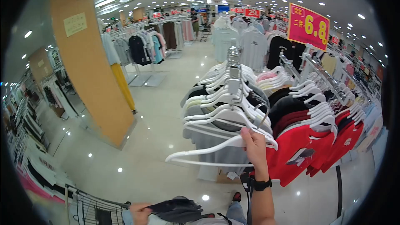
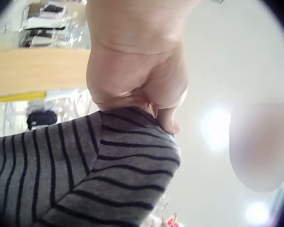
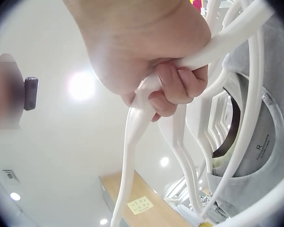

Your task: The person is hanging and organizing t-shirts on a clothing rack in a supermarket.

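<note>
My right hand [image 1: 255, 148] grips a bare white clothes hanger [image 1: 204, 151] near its neck, at the front end of a rack of hung shirts. In the right wrist view the fingers [image 3: 173, 85] curl round the hanger [image 3: 132, 123]. Low in the head view, my left hand [image 1: 141, 213] pinches a dark grey garment [image 1: 177, 208] beside a wire cart. The left wrist view shows that garment as a grey knit with dark stripes [image 2: 85, 165], hanging from the fingers and thumb of the left hand [image 2: 137, 71].
White hangers with grey shirts [image 1: 204, 121] fill the near rack, and red shirts [image 1: 291, 154] hang to its right. The wire cart [image 1: 89, 206] stands at lower left. A tan pillar [image 1: 87, 58] rises at left. A pink price sign [image 1: 308, 26] tops the right rack.
</note>
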Motion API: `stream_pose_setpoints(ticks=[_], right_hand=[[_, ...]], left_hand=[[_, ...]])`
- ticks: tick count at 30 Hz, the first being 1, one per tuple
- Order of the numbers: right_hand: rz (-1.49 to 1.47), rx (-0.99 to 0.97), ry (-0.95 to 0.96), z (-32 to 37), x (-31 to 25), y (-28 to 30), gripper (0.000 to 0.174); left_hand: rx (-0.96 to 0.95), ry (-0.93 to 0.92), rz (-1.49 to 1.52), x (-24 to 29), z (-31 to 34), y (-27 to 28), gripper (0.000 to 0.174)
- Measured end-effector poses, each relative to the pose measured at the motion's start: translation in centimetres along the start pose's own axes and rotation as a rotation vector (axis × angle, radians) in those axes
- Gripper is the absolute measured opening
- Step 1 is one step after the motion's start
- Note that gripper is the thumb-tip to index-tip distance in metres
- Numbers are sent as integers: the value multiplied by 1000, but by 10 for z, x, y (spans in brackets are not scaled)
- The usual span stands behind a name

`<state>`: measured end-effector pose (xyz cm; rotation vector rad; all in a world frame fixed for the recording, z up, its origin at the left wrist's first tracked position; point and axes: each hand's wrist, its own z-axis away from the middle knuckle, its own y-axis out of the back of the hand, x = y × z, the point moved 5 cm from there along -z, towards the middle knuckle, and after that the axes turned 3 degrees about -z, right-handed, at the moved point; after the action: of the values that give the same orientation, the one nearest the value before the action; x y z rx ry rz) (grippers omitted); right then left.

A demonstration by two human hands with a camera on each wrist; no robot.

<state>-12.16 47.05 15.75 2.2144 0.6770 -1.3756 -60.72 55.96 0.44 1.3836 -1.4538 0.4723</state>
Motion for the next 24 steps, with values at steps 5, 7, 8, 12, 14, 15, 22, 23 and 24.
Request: stream_pose_setpoints(ticks=[5, 7, 8, 12, 14, 15, 22, 23, 24], right_hand=[[31, -38, 62, -19, -7, -48, 55], [8, -32, 78, -27, -7, -59, 54], [0, -36, 84, -31, -9, -63, 54], [70, -25, 134, -39, -8, -74, 52], [90, -1, 158, -41, -13, -75, 51], [129, 41, 213, -37, -20, -74, 50], [251, 187, 361, -30, -42, -56, 47], [228, 187, 366, -33, -48, -53, 46], [208, 189, 369, -37, -54, -50, 46]], left_hand=[[171, 135, -131, -4, 23, 55, 16], [237, 181, -172, -6, 26, 68, 17], [268, 205, -191, -8, 28, 74, 18], [371, 310, -254, -19, 44, 93, 20], [419, 351, -274, -30, 51, 97, 22], [443, 370, -281, -36, 52, 97, 22], [590, 515, -332, -105, 99, 90, 27], [602, 538, -338, -119, 110, 87, 28], [611, 562, -344, -132, 121, 84, 28]])
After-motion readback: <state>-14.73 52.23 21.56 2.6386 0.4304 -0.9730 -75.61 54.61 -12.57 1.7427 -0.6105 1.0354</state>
